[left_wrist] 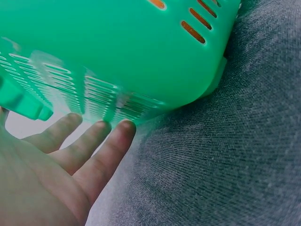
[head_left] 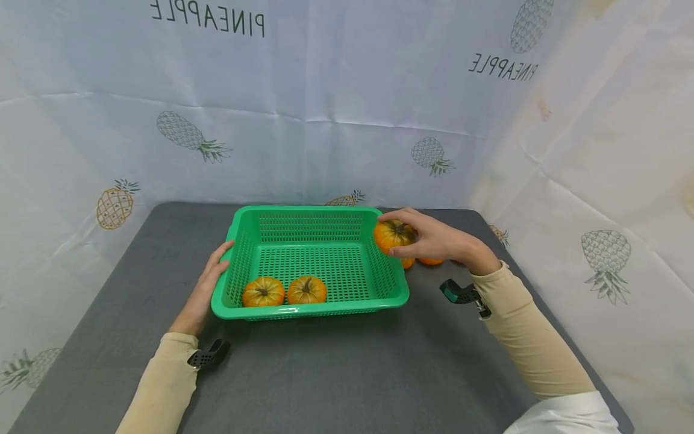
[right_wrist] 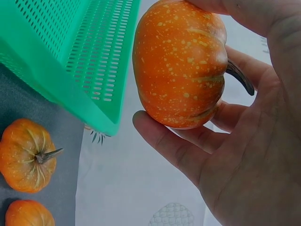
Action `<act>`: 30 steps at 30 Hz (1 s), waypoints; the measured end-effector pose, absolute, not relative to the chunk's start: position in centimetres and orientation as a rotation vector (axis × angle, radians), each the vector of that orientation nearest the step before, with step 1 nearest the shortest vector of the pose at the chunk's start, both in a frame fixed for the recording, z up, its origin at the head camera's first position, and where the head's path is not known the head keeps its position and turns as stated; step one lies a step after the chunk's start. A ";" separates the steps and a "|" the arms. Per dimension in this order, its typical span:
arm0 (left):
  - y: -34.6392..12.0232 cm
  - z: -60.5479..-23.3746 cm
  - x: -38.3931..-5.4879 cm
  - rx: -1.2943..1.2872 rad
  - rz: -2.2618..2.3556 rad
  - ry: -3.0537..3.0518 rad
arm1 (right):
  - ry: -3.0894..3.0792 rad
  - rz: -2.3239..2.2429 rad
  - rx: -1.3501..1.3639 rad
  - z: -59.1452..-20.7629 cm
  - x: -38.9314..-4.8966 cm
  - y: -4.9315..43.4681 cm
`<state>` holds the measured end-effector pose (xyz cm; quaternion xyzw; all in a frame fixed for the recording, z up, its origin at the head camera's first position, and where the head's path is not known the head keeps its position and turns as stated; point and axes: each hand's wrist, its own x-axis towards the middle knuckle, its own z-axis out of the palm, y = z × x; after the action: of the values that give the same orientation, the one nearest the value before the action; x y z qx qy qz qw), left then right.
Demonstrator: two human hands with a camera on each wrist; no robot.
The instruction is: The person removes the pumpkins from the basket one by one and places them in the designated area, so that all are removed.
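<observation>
A green plastic basket (head_left: 310,312) with slotted walls stands on the dark table. Two small orange pumpkins, one at the near left corner (head_left: 263,292) and another beside it (head_left: 306,290), lie inside along the near wall. My left hand (head_left: 205,288) rests at the basket's left side, its straight fingertips (left_wrist: 126,126) right at the slotted wall in the left wrist view. Above the right rim, my right hand (head_left: 434,236) grips a pumpkin (right_wrist: 181,66) between thumb and fingers, its dark stem turned toward the palm in the right wrist view.
More pumpkins sit on the table right of the basket, including one (right_wrist: 29,155) beside its wall and another (right_wrist: 29,215) close by. Grey cloth covers the table (head_left: 347,374). A white pineapple-print curtain (head_left: 336,78) hangs behind and along the sides.
</observation>
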<state>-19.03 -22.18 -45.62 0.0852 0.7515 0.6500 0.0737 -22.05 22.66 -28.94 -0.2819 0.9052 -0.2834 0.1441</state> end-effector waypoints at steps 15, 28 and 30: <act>-22.1 -45.4 -19.1 0.250 1.961 2.256 | 2.634 -0.827 -0.779 -29.3 -21.6 24.3; -22.0 -45.3 -18.9 0.247 1.950 2.257 | 2.663 -0.825 -0.745 -29.5 -21.0 25.5; -22.0 -45.3 -18.9 0.247 1.944 2.263 | 2.664 -0.827 -0.747 -29.7 -21.0 25.7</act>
<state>-18.90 -21.96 -45.30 0.0824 0.7538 0.6477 0.0741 -20.98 25.65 -29.70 -0.2565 0.9151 -0.2842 0.1265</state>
